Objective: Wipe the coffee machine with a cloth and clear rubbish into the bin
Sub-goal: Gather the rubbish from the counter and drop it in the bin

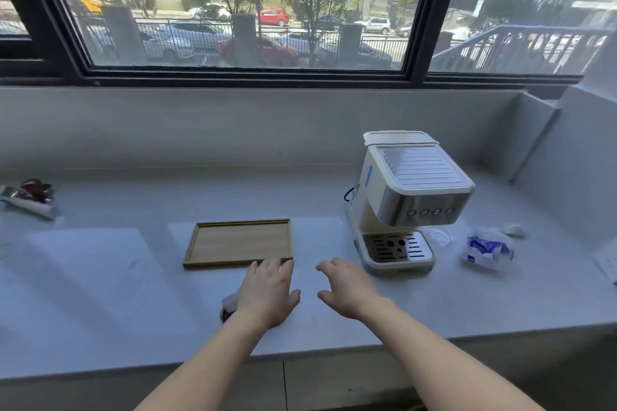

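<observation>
A cream and steel coffee machine [405, 200] stands on the grey counter [100, 277], right of centre. To its right lie a crumpled blue and white plastic wrapper [485, 247] and a small white scrap [514, 229]. My left hand [268, 292] rests flat on the counter just below the wooden tray [237, 242], fingers spread, partly covering a small white and dark piece of rubbish [228, 305]. My right hand [347, 287] hovers open, left of the machine's drip tray, holding nothing. No cloth or bin is visible.
More rubbish, a dark red wrapper and a white roll-like item [28, 197], lies at the counter's far left. A white object [607, 265] sits at the right edge. A window runs along the back, and the counter's front edge is near my forearms.
</observation>
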A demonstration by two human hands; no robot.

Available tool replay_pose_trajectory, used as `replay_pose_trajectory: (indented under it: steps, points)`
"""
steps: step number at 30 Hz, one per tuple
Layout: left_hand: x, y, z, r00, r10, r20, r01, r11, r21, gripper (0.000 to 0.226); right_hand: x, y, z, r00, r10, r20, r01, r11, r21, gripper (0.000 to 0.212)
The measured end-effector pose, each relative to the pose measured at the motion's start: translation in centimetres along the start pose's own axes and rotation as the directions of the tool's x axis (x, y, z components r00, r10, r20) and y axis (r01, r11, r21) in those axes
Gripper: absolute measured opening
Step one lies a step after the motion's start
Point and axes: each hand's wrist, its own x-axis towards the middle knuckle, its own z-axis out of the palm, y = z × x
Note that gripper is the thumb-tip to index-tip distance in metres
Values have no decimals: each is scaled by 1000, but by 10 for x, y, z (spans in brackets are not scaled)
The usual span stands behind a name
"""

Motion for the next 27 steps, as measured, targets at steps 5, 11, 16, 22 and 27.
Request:
replay_pose_trajectory:
  steps: [5, 11, 16, 22, 27]
  points:
    - [4, 31, 0, 996, 89, -16, -89, 996, 31, 56, -22, 24, -8, 998, 57, -28, -56, 998, 22, 54]
    - [12, 69, -2, 981, 190, -42, -188, 981, 41, 55, -50, 56, -21, 990, 140, -31, -139, 990, 31, 59]
    - [20, 105, -5, 966, 255, -41, -253, 966, 54, 53, -74, 88, -33, 975, 214, -56, -213, 977, 16, 58]
    - [30, 157, -6, 955, 291, -64, -288, 956, 56, 52, -98, 133, -50, 962, 257, -90, -254, 966, 40, 50]
    - [41, 206, -2, 956, 282, -79, -279, 959, 42, 50, -115, 178, -63, 959, 252, -125, -245, 967, 69, 49]
